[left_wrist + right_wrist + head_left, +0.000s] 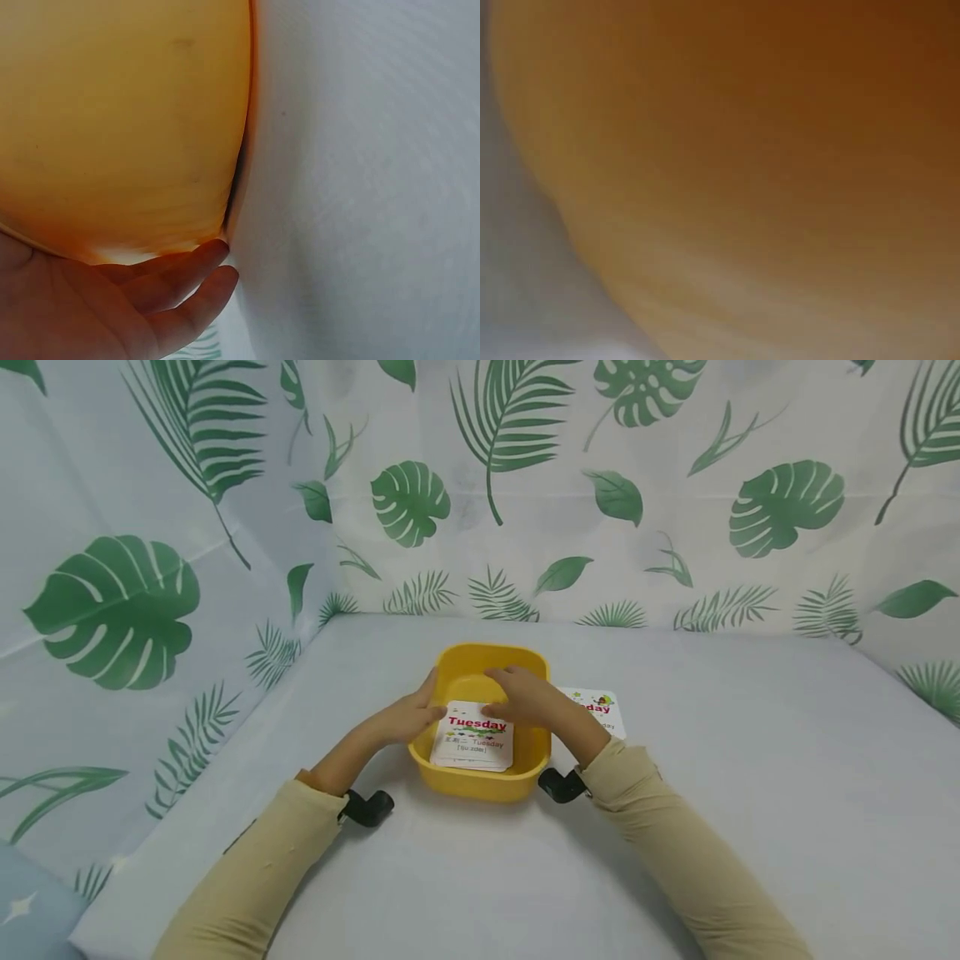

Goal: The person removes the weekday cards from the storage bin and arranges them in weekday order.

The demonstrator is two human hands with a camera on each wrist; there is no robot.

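Just below centre of the head view, a white rectangular card printed "Tuesday" (471, 752) lies inside a yellow rounded-rectangular tub (480, 786) on the white-covered counter (472, 877). From the right hand (527, 697), the card lies toward the lower left; that hand is the nearer, its thumb over the card's upper-right corner, fingers spread apart; I see no firm grip. The left hand (405, 720) holds the tub's left wall, thumb over the rim, fingers curved outside. The card's lettering reads upright, its top pointing toward the frame's upper edge; foreshortening hides which side is longer. The tub's long axis runs top to bottom.
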